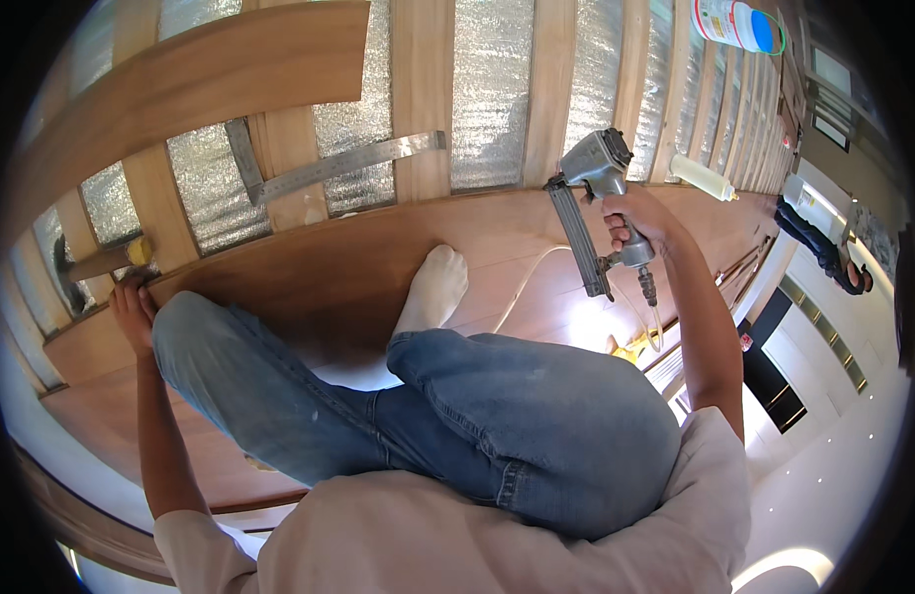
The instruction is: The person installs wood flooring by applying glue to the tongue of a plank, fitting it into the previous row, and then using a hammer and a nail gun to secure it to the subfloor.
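My right hand (640,220) grips the handle of a grey pneumatic nail gun (598,163), raised above the floorboards with its long magazine slanting down. A pale air hose (525,287) lies on the boards, partly hidden by my leg. On the left, my left hand (133,315) rests with its fingers extended on the edge of the reddish-brown floorboard (309,247), beside my knee. Just beyond those fingers a hammer (101,261) lies across the battens. A metal carpenter's square (353,163) lies on the battens past the board's edge.
Wooden battens (424,89) run over silver foil (489,99). A loose plank (200,84) lies across them at far left. Toward the right are a pale squeeze bottle (703,178) and a white tub (729,25) with a blue lid. Another person (823,243) is at far right.
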